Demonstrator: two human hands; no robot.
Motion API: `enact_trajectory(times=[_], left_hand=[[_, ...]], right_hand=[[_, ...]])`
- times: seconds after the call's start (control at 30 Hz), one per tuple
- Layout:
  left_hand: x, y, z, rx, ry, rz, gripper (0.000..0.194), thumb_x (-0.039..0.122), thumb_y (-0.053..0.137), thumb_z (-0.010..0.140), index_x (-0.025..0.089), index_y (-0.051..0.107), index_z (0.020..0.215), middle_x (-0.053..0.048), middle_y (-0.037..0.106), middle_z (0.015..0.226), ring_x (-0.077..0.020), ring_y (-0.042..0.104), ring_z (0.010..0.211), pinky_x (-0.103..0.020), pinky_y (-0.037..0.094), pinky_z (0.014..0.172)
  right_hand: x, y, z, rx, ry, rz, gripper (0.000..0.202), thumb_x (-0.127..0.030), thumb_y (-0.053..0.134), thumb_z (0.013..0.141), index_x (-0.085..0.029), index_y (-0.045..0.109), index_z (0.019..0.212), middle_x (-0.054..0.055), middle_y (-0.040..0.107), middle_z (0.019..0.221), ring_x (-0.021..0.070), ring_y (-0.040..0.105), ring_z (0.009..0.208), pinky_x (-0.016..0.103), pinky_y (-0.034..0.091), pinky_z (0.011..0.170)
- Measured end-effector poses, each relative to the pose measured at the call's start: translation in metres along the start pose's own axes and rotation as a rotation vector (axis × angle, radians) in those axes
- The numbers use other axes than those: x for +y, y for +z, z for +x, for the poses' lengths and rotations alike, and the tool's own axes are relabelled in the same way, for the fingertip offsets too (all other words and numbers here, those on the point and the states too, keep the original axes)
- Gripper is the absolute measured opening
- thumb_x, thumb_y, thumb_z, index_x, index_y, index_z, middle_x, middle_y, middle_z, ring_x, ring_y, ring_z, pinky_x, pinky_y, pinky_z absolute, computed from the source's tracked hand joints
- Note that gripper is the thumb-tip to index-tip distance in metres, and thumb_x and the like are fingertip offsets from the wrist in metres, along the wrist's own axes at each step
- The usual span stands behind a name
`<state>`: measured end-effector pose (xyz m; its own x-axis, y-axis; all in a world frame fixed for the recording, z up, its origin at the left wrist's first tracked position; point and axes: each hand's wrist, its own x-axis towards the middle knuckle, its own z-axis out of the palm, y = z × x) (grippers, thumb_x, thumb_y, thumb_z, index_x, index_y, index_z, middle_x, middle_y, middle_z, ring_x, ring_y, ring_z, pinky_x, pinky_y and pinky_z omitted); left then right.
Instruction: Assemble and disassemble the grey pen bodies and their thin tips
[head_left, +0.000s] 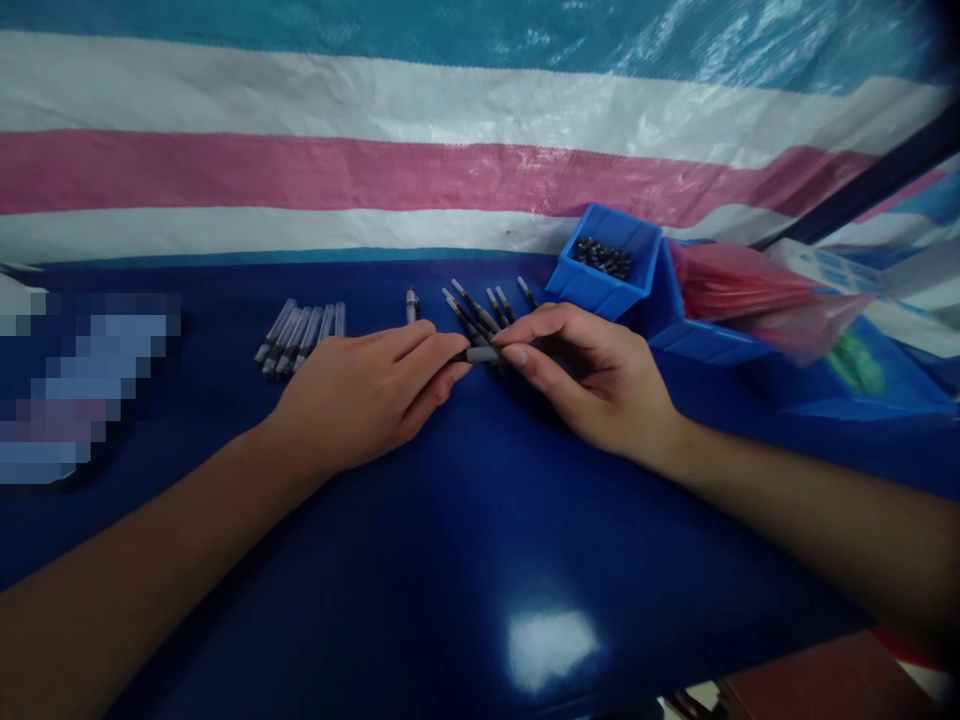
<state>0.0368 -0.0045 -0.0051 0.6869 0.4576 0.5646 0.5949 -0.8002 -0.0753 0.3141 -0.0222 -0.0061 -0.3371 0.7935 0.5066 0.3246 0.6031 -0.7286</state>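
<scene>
Between both hands is a short pen part (pixel 482 355) with a grey grip, lying roughly level above the table. My left hand (pixel 382 385) pinches its dark left end, and my right hand (pixel 600 380) pinches its right end between thumb and forefinger. Just behind the fingers lie several dark pen pieces with thin pale-tipped refills (pixel 469 310), partly hidden by my right hand. A single clear pen barrel (pixel 412 305) stands out behind my left hand. Left of that hand is a group of several clear barrels with dark ends (pixel 300 335).
On the blue table (pixel 420 570), a blue bin (pixel 607 285) at the back right holds small black parts. Beside it, another blue bin (pixel 701 335) holds red plastic bags (pixel 750 290). Further right is a blue tray with something green. A blurred-out object (pixel 90 385) lies far left. Striped sheeting hangs behind.
</scene>
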Motion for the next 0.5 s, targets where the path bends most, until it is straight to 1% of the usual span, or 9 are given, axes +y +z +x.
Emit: enact_trajectory(times=[0.07, 0.17, 0.2, 0.23, 0.27, 0.37, 0.47, 0.5], left_hand=[[-0.0004, 0.0003, -0.0004, 0.000, -0.012, -0.012, 0.027, 0.034, 0.054, 0.123, 0.019, 0.075, 0.128, -0.005, 0.081, 0.100, -0.0212, 0.076, 0.077, -0.035, 0.042, 0.059], [-0.0012, 0.0009, -0.0009, -0.011, -0.029, -0.027, 0.026, 0.034, 0.052, 0.124, 0.020, 0.074, 0.127, -0.004, 0.082, 0.102, -0.0200, 0.075, 0.075, -0.034, 0.041, 0.058], [-0.0014, 0.0012, -0.0011, -0.012, -0.031, -0.028, 0.026, 0.034, 0.052, 0.124, 0.020, 0.074, 0.127, -0.004, 0.082, 0.102, -0.0197, 0.074, 0.074, -0.033, 0.041, 0.058], [-0.0017, 0.0015, -0.0012, -0.008, -0.031, -0.027, 0.025, 0.033, 0.052, 0.124, 0.019, 0.073, 0.127, -0.004, 0.081, 0.102, -0.0198, 0.074, 0.074, -0.033, 0.041, 0.058], [-0.0019, 0.0018, -0.0012, -0.003, -0.027, -0.026, 0.025, 0.032, 0.053, 0.123, 0.019, 0.073, 0.127, -0.004, 0.081, 0.101, -0.0200, 0.074, 0.074, -0.033, 0.041, 0.058], [-0.0020, 0.0026, -0.0013, 0.012, -0.014, -0.030, 0.024, 0.030, 0.054, 0.122, 0.017, 0.073, 0.128, -0.004, 0.079, 0.099, -0.0213, 0.074, 0.074, -0.034, 0.043, 0.059], [-0.0014, 0.0024, -0.0010, 0.006, -0.006, -0.037, 0.022, 0.027, 0.055, 0.121, 0.017, 0.072, 0.131, -0.005, 0.079, 0.102, -0.0219, 0.074, 0.075, -0.035, 0.048, 0.061], [-0.0011, 0.0021, -0.0008, 0.001, -0.003, -0.040, 0.022, 0.026, 0.054, 0.121, 0.017, 0.072, 0.132, -0.006, 0.079, 0.103, -0.0220, 0.075, 0.076, -0.035, 0.050, 0.063]], right_hand=[[0.0021, -0.0001, 0.0005, 0.019, -0.039, 0.003, 0.011, -0.030, 0.081, 0.111, -0.028, 0.083, 0.122, 0.006, 0.085, 0.115, 0.0245, 0.079, 0.100, 0.040, 0.065, 0.087], [0.0048, -0.0008, 0.0011, 0.004, -0.086, 0.004, 0.015, -0.025, 0.082, 0.110, -0.029, 0.083, 0.124, 0.008, 0.084, 0.123, 0.0284, 0.079, 0.115, 0.046, 0.066, 0.099], [0.0053, -0.0011, 0.0012, -0.002, -0.086, 0.003, 0.016, -0.025, 0.082, 0.109, -0.029, 0.083, 0.124, 0.009, 0.083, 0.125, 0.0291, 0.079, 0.118, 0.046, 0.066, 0.100], [0.0055, -0.0012, 0.0012, 0.004, -0.078, 0.009, 0.017, -0.026, 0.083, 0.109, -0.029, 0.082, 0.125, 0.009, 0.083, 0.126, 0.0293, 0.078, 0.119, 0.045, 0.067, 0.096], [0.0054, -0.0012, 0.0011, 0.008, -0.056, 0.018, 0.019, -0.028, 0.084, 0.109, -0.029, 0.082, 0.128, 0.009, 0.082, 0.127, 0.0288, 0.078, 0.117, 0.042, 0.067, 0.089], [0.0042, -0.0002, 0.0004, 0.034, 0.038, 0.047, 0.023, -0.036, 0.085, 0.109, -0.027, 0.081, 0.130, 0.009, 0.083, 0.124, 0.0254, 0.078, 0.106, 0.037, 0.065, 0.080], [0.0033, 0.0010, 0.0000, 0.038, 0.149, 0.111, 0.021, -0.043, 0.082, 0.112, -0.025, 0.082, 0.122, 0.005, 0.085, 0.107, 0.0200, 0.079, 0.089, 0.032, 0.062, 0.073], [0.0032, 0.0012, 0.0000, 0.030, 0.166, 0.134, 0.021, -0.044, 0.082, 0.112, -0.024, 0.082, 0.119, 0.004, 0.085, 0.101, 0.0187, 0.079, 0.084, 0.031, 0.062, 0.071]])
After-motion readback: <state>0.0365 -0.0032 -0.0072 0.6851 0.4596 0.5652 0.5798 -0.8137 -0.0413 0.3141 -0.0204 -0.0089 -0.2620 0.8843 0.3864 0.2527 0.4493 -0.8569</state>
